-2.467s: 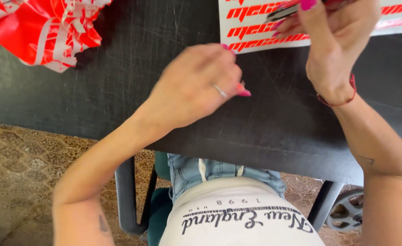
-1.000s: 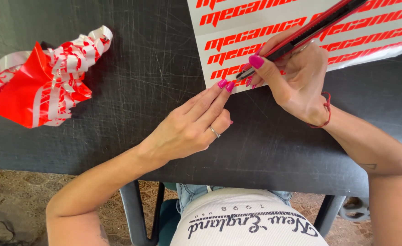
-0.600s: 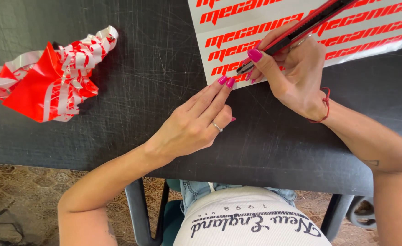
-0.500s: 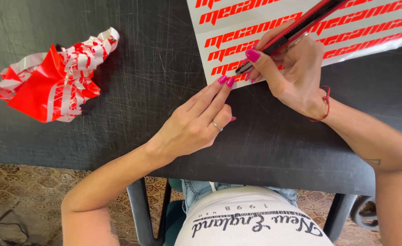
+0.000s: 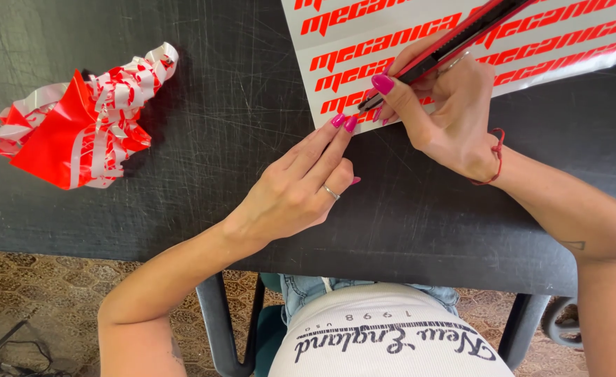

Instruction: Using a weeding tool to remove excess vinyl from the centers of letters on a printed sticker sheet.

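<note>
Little has moved since earlier: knife (image 5: 454,42) still gripped by right hand (image 5: 447,119); left hand (image 5: 297,192), unclenched, pins sheet (image 5: 531,42). Fingertips (image 5: 343,122) are just beside the blade; a slip could cut them.

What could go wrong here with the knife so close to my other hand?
The left hand presses its fingertips on the sticker sheet edge, right beside the tip of the utility knife held by the right hand; a slip might nick them. The blade could also stray into the red lettering or score the black table.
</note>
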